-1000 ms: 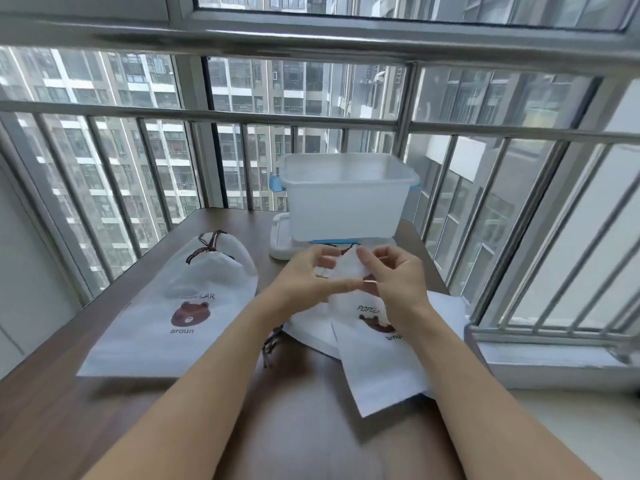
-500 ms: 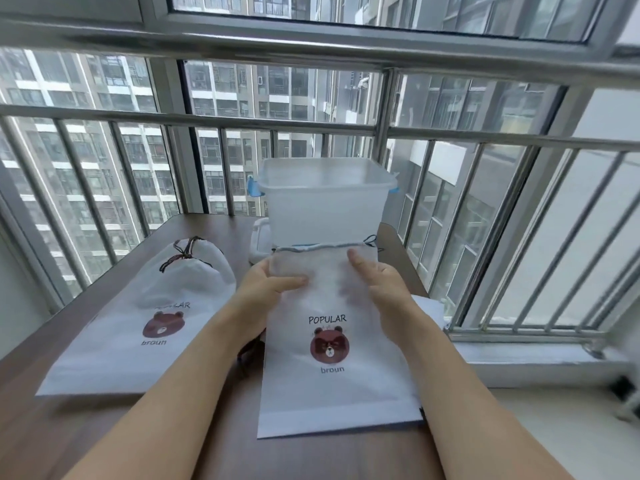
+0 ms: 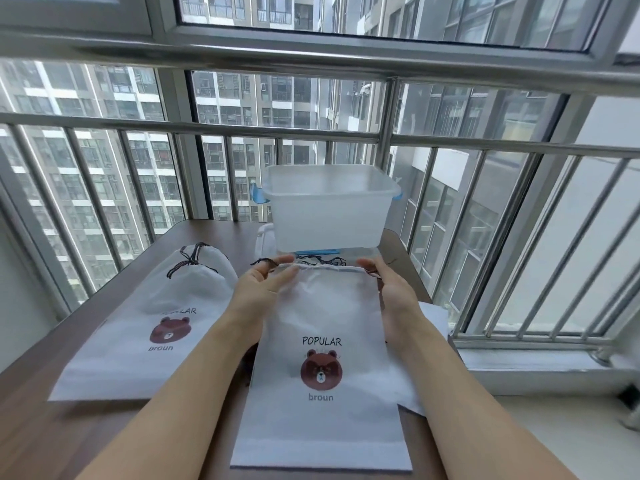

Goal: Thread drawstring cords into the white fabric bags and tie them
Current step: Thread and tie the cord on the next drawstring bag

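A white fabric bag [image 3: 325, 407] with a brown bear print lies flat in front of me on the wooden table [image 3: 41, 438]. My left hand [image 3: 258, 291] rests at the bag's upper left corner, fingers spread, and a dark cord [image 3: 322, 262] loops near its fingertips. My right hand [image 3: 393, 289] lies along the bag's upper right edge, fingers apart. The cord runs along the bag's top hem. A second bear bag [image 3: 149, 327] lies to the left, its neck drawn shut and tied with a dark cord.
A translucent plastic box [image 3: 329, 206] with blue latches stands on its lid just behind the bag. More white bags [image 3: 433, 317] lie under the front one at the right. A metal window railing [image 3: 450, 143] borders the table's far and right sides.
Both hands have slid outward to the bag's top corners and flattened it. The bag, held up and bunched a second ago, now lies spread on the table.
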`<state>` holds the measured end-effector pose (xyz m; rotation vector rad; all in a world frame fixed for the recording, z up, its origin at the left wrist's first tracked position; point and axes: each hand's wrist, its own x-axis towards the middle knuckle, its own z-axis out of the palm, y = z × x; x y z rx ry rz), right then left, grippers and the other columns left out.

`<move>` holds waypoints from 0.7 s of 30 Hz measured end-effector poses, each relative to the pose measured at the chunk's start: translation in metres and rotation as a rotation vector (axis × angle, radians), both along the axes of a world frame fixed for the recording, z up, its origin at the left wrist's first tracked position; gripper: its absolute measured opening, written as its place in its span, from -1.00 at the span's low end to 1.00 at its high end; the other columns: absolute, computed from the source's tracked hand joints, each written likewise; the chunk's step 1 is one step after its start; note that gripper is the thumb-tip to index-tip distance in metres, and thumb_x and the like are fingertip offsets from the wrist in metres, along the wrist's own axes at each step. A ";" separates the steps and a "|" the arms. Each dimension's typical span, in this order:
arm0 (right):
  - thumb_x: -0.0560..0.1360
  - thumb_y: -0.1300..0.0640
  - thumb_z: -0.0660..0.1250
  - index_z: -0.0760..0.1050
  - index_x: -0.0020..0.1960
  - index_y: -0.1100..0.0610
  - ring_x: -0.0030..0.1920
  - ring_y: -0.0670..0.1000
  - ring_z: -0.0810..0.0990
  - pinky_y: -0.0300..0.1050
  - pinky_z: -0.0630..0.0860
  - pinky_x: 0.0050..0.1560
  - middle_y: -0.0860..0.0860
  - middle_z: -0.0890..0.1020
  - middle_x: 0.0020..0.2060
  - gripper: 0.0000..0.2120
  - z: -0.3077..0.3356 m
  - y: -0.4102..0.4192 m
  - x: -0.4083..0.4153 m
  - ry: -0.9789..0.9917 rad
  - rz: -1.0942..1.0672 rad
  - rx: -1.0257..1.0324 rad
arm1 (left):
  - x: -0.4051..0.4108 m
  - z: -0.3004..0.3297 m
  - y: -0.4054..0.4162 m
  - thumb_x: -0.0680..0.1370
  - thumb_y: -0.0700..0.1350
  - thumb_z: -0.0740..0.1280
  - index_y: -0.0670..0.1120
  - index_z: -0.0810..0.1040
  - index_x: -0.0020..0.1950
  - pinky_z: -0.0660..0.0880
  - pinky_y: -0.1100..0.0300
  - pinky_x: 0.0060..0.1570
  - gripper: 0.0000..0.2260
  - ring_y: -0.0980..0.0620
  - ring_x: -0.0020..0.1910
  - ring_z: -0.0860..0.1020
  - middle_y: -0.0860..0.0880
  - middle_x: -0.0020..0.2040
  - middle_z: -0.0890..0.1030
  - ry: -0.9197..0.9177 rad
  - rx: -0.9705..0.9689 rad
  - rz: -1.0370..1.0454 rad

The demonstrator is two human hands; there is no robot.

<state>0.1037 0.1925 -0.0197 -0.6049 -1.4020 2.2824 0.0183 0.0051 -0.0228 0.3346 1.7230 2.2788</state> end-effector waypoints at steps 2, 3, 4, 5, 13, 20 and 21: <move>0.65 -0.05 0.27 0.69 -0.13 0.09 -0.24 0.04 0.64 -0.05 0.57 -0.14 0.02 0.68 -0.20 -0.66 -0.002 0.003 -0.001 0.009 -0.007 -0.067 | -0.001 0.003 0.000 0.60 -0.02 0.35 -0.05 0.68 0.07 0.54 0.25 -0.13 -0.84 0.07 -0.09 0.63 -0.01 -0.02 0.69 -0.053 0.012 0.027; 0.66 -0.05 0.25 0.69 -0.14 0.09 -0.21 0.05 0.63 -0.02 0.55 -0.08 0.03 0.67 -0.18 -0.64 -0.003 0.005 -0.002 0.019 -0.008 -0.096 | -0.001 0.005 0.001 0.63 0.01 0.29 -0.04 0.68 0.01 0.56 0.25 -0.16 -0.80 0.08 -0.14 0.64 0.01 -0.07 0.70 -0.090 0.045 0.049; 0.67 -0.04 0.22 0.68 -0.14 0.10 -0.18 0.06 0.61 0.00 0.53 -0.04 0.03 0.66 -0.17 -0.62 -0.003 0.006 -0.002 0.039 -0.013 -0.128 | -0.002 0.006 0.001 0.66 0.00 0.24 -0.05 0.66 -0.04 0.57 0.27 -0.21 -0.76 0.11 -0.20 0.65 0.03 -0.13 0.70 -0.127 0.087 0.069; 0.69 -0.02 0.19 0.67 -0.13 0.12 -0.16 0.05 0.60 -0.01 0.52 -0.02 0.03 0.65 -0.17 -0.62 -0.003 0.006 -0.001 0.062 -0.016 -0.160 | -0.002 0.008 0.000 0.68 -0.02 0.20 -0.06 0.63 -0.10 0.57 0.29 -0.25 -0.72 0.13 -0.24 0.66 0.04 -0.19 0.70 -0.170 0.146 0.079; 0.67 0.09 0.14 0.52 -0.20 0.16 -0.15 0.08 0.61 -0.01 0.53 -0.02 0.10 0.64 -0.30 -0.66 0.004 0.016 0.007 0.214 -0.049 -0.416 | -0.020 0.007 -0.010 0.67 -0.16 0.17 -0.08 0.42 -0.27 0.57 0.14 -0.02 -0.71 0.03 -0.31 0.66 0.01 -0.37 0.50 -0.417 0.674 0.060; 0.72 0.10 0.05 0.33 -0.31 0.14 -0.51 0.01 0.37 -0.07 0.51 -0.19 0.01 0.31 -0.54 -0.57 0.005 0.028 0.007 0.291 -0.135 -0.569 | -0.031 0.011 -0.022 0.64 -0.12 0.17 -0.05 0.35 -0.30 0.29 0.31 -0.51 -0.71 0.11 -0.56 0.19 0.06 -0.49 0.19 -0.386 0.678 0.160; 0.73 0.09 0.03 0.29 -0.33 0.12 -0.57 -0.02 0.26 -0.15 0.45 -0.32 -0.01 0.23 -0.57 -0.56 0.006 0.033 0.008 0.276 -0.170 -0.552 | -0.033 0.012 -0.026 0.64 -0.14 0.17 -0.04 0.32 -0.31 0.21 0.30 -0.55 -0.70 0.11 -0.56 0.15 0.07 -0.47 0.17 -0.357 0.646 0.194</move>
